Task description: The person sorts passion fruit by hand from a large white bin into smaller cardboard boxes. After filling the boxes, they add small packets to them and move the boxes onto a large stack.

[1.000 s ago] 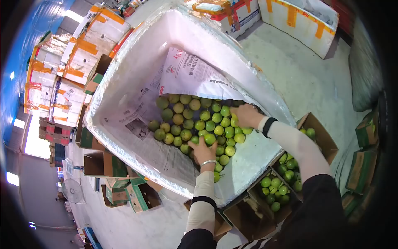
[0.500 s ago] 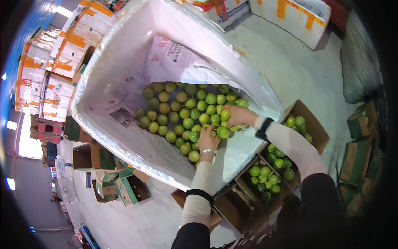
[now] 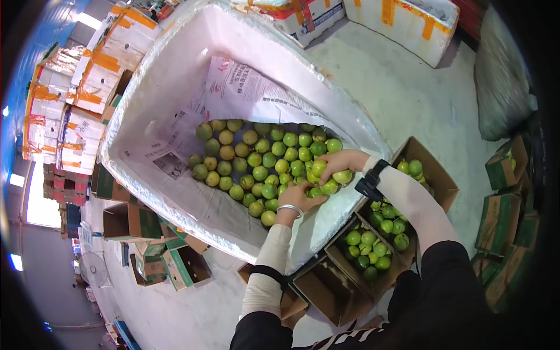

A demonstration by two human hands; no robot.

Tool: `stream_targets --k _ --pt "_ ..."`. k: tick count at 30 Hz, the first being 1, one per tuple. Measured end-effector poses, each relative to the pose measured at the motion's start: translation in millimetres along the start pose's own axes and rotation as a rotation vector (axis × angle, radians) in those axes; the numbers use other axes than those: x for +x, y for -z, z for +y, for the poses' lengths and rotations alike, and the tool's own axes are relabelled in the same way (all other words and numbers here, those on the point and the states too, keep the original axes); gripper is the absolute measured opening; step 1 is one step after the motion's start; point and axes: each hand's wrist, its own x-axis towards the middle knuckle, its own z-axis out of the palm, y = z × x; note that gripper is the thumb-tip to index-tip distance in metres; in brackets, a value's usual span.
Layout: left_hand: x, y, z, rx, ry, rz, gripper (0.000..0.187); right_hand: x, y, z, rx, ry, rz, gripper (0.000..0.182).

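Green fruit (image 3: 318, 170) is grasped by right hand (image 3: 341, 162) and left hand (image 3: 300, 197) inside foam crate (image 3: 175, 76); most remains there, 2 cardboard boxes (image 3: 443, 181) partly filled.

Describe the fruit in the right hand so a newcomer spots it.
Start at the big white foam bin lined with newspaper. At its near right edge, the right hand grips a green fruit, the only one wrapped by fingers, raised above the pile.
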Motion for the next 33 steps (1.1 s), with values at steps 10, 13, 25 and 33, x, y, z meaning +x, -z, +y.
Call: stream_targets --k 10,13,25,33 --pt "-218.2 0.8 -26.9 -1.036 0.278 -0.346 0.051 -159.5 -175.9 63.2 0.494 -0.142 -0.434 0.070" --pt "-235.1 -56.1 1.8 -0.613 0.442 -0.419 0.056 -141.1 -203.4 107.5 0.493 -0.513 -0.337 0.089" --pt "-43.5 -31.1 -56.7 -0.026 0.504 0.334 0.073 45.4 -14.2 -15.2 -1.243 0.200 0.628 0.038" --pt "-44.3 -48.9 -56.4 -0.206 0.441 0.529 0.064 54.1 -19.3 -12.6 -1.083 0.062 0.668 0.050"
